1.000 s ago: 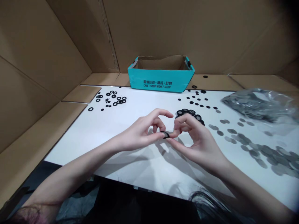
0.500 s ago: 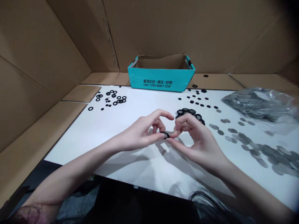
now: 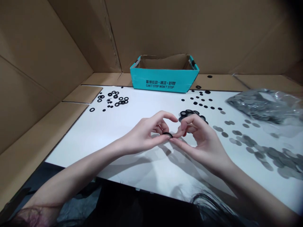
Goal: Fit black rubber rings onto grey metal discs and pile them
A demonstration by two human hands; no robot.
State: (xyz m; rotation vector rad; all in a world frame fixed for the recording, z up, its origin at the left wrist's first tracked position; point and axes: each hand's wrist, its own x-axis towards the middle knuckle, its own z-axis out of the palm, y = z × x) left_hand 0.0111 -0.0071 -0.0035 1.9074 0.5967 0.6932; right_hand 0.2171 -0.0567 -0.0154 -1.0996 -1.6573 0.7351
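Note:
My left hand (image 3: 146, 134) and my right hand (image 3: 201, 142) meet above the middle of the white table (image 3: 94, 132). Between their fingertips they pinch one small black ring (image 3: 167, 135), the left thumb and fingers on its left side, the right thumb and fingers on its right. Whether a disc sits inside the ring is too small to tell. A small heap of black rings (image 3: 191, 114) lies just behind my right hand.
A teal cardboard box (image 3: 164, 80) stands open at the table's far edge. Loose black rings (image 3: 113, 98) lie at the far left, black dots (image 3: 201, 101) far centre-right. Grey metal discs (image 3: 260, 149) spread on the right beside a clear bag (image 3: 262, 105) of them. Cardboard walls surround the table.
Both hands stay together on the ring. The ring has tipped a little flatter and the fingers have shifted slightly; the view has drifted a bit.

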